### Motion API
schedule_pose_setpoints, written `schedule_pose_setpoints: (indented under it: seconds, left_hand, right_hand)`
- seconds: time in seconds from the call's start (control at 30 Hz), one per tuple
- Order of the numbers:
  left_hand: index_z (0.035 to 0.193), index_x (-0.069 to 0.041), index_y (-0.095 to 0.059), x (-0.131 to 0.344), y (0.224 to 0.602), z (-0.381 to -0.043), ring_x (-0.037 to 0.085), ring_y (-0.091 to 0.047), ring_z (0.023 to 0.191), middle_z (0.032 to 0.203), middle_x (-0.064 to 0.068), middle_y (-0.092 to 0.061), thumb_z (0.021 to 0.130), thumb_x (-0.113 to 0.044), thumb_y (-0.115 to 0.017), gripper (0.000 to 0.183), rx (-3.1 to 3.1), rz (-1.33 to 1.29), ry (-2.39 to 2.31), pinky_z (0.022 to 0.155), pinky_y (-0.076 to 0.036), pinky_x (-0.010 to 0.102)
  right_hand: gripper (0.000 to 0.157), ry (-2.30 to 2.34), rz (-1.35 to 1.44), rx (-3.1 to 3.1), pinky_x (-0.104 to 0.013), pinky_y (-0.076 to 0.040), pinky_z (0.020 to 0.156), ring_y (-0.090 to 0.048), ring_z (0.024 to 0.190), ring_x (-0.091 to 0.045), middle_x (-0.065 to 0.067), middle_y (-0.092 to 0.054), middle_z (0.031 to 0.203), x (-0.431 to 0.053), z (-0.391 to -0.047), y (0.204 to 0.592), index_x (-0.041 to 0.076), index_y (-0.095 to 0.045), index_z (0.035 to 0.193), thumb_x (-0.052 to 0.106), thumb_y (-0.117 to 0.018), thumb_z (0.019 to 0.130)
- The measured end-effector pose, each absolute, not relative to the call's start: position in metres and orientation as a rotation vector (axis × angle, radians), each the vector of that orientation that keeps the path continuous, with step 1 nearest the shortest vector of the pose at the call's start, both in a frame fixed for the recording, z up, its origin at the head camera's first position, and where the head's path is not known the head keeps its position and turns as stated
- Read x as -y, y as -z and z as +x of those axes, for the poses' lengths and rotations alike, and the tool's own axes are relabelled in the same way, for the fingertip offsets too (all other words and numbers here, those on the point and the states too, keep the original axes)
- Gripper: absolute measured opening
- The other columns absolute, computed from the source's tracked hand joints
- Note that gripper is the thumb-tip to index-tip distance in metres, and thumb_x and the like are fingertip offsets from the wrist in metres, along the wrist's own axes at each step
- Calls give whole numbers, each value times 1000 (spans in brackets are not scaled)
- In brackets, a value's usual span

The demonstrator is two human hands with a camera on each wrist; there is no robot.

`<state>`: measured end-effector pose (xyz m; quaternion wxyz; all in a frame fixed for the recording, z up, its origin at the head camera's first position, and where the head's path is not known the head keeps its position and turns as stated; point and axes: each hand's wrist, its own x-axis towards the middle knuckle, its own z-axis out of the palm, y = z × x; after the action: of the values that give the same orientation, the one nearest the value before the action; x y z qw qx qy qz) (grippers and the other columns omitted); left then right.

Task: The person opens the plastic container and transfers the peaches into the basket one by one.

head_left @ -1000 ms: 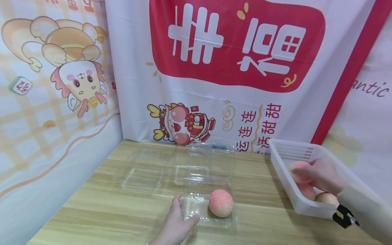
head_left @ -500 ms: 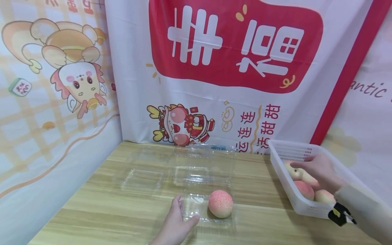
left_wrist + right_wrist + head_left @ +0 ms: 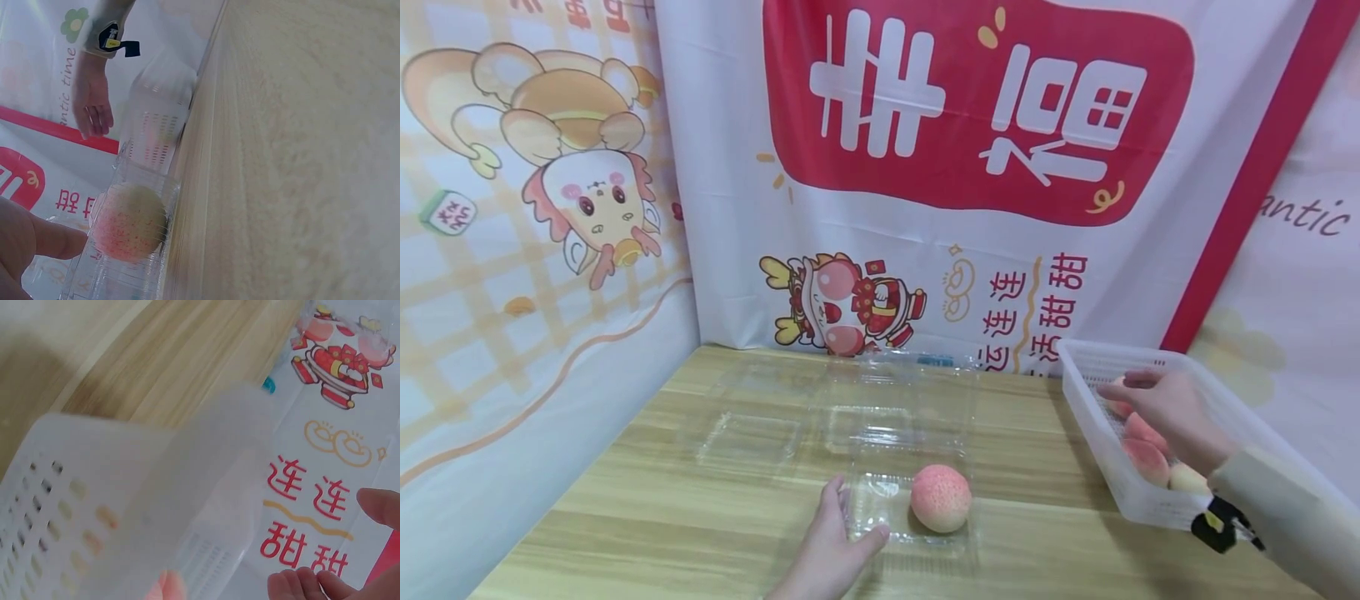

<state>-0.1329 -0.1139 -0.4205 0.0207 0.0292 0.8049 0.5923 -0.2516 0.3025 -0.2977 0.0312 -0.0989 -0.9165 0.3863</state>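
Observation:
My left hand (image 3: 831, 550) rests at the left side of a clear plastic clamshell box (image 3: 880, 508); its straight thumb touches the box edge in the left wrist view. One pink and cream peach (image 3: 941, 498) sits in the box's right half. My right hand (image 3: 1183, 417) hovers over a white slotted plastic basket (image 3: 1093, 437) at the right, fingers loosely bent with nothing between them. Beneath that hand lie several peaches (image 3: 1145, 463), partly hidden by it. In the right wrist view, the thumb and fingertips (image 3: 294, 584) stand apart beyond the basket rim.
More clear clamshell boxes (image 3: 748, 437) stand open behind and left of the nearest one on the wooden table (image 3: 647, 500). A printed cloth (image 3: 730, 208) hangs along the table's back edge. A small camera (image 3: 1217, 525) is strapped to the right wrist.
My right hand has come off the peach it was touching in the basket and lifted slightly toward the back. Peaches there have shifted and turned. My left hand and the boxed peach stay put.

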Motion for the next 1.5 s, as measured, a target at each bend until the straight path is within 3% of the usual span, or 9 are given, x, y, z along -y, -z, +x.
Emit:
schedule_pose_setpoints:
  seconds: [0.13, 0.23, 0.33, 0.47, 0.63, 0.87, 1.17, 1.37, 1.5]
  left_hand:
    - [151, 8, -7, 114, 420, -133, 58, -29, 131, 148, 40, -22, 85, -31, -75, 103, -2502, 90, -1835, 104, -25, 71]
    - [151, 8, -7, 114, 420, -133, 58, -29, 131, 148, 41, -22, 85, -31, -76, 103, -2503, 93, -1837, 104, -25, 71]
    - [151, 9, -8, 114, 420, -132, 58, -29, 131, 148, 41, -22, 85, -30, -76, 102, -2496, 98, -1840, 104, -25, 71]
    - [150, 9, -7, 113, 420, -132, 59, -29, 130, 148, 41, -21, 85, -31, -75, 103, -2489, 108, -1840, 103, -24, 71]
    - [151, 9, -6, 113, 421, -131, 59, -28, 131, 148, 41, -20, 84, -30, -76, 104, -2477, 104, -1844, 103, -24, 72]
    - [150, 9, -7, 114, 422, -132, 60, -30, 129, 147, 41, -22, 85, -31, -76, 103, -2493, 107, -1840, 103, -25, 72]
    - [151, 8, -7, 114, 422, -132, 59, -29, 130, 149, 40, -20, 85, -32, -75, 103, -2475, 108, -1839, 102, -25, 72]
    - [151, 8, -7, 114, 422, -132, 60, -29, 130, 148, 40, -21, 85, -33, -75, 103, -2480, 103, -1839, 102, -24, 73]
    - [151, 8, -6, 114, 421, -132, 59, -29, 130, 149, 40, -21, 85, -33, -75, 103, -2481, 105, -1840, 103, -24, 72]
  right_hand:
    - [100, -1216, -245, 2765, -56, -46, 94, -49, 116, -40, -30, -48, 136, -290, -248, 297, -6, -42, 143, 65, -70, 79]
    - [94, -1235, -170, 2683, -56, -46, 97, -47, 122, -40, -28, -50, 136, -278, -244, 299, -5, -44, 142, 63, -70, 81]
    - [89, -1247, -103, 2618, -43, -54, 88, -50, 120, -37, -26, -54, 133, -266, -240, 300, -4, -46, 141, 59, -70, 82]
    - [81, -1262, -49, 2575, -24, -53, 79, -56, 113, -27, -21, -59, 128, -249, -236, 300, -1, -52, 137, 55, -73, 83]
    - [71, -1380, 18, 2523, -16, -52, 78, -60, 99, -12, -19, -62, 123, -228, -232, 303, -1, -55, 132, 44, -79, 82]
    - [76, -1468, 124, 2561, -26, -53, 88, -56, 115, -26, -16, -59, 129, -208, -224, 307, 3, -53, 136, 47, -79, 80]
    - [71, -1660, 224, 2560, -45, -46, 101, -58, 116, -26, -14, -60, 129, -190, -220, 324, 4, -53, 135, 39, -80, 81]
    - [62, -1751, 289, 2571, -39, -48, 99, -60, 113, -23, -11, -64, 124, -174, -215, 339, 3, -59, 129, 33, -82, 80]
    - [62, -1831, 449, 2529, -36, -52, 95, -61, 112, -32, -17, -63, 124, -164, -216, 353, -3, -57, 129, 18, -84, 77]
